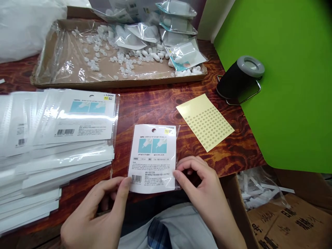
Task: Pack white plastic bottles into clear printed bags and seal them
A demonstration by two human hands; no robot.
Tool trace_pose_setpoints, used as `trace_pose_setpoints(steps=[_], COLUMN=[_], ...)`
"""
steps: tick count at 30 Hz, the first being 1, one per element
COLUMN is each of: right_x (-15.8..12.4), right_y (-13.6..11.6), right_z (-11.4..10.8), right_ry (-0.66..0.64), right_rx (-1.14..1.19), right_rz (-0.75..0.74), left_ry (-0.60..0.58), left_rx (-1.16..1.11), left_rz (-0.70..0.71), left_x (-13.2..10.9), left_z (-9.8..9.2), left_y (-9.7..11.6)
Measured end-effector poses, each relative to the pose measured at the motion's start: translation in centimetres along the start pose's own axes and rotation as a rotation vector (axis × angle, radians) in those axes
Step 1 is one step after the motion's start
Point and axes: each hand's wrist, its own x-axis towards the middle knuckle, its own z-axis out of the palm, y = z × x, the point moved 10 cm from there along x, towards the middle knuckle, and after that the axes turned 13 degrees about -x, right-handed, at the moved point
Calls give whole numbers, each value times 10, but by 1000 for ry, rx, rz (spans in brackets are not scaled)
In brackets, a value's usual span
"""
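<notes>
A small clear packet with a white printed card lies flat on the wooden table near its front edge. My left hand pinches the packet's lower left corner by the barcode. My right hand pinches the lower right edge, fingers curled. To the left a fanned stack of the same white card packets covers the table. A yellow sheet of small stickers lies just right of the packet.
A shallow cardboard tray at the back holds several small white plastic caps and filled packets. A black cylinder with a grey top leans by a green board. A cardboard box sits lower right.
</notes>
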Motion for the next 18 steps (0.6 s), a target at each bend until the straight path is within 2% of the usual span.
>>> trace_pose_setpoints(steps=[6, 11, 18], right_x=[-5, -6, 2], right_y=[9, 6, 9], right_z=[7, 14, 32], right_ry=[-18, -56, -189], right_rx=[92, 171, 444], right_rz=[97, 157, 202], left_ry=[-4, -19, -42], left_rx=[51, 89, 83], left_rz=[-50, 14, 108], left_x=[2, 3, 4], left_z=[0, 1, 4], left_y=[-8, -9, -1])
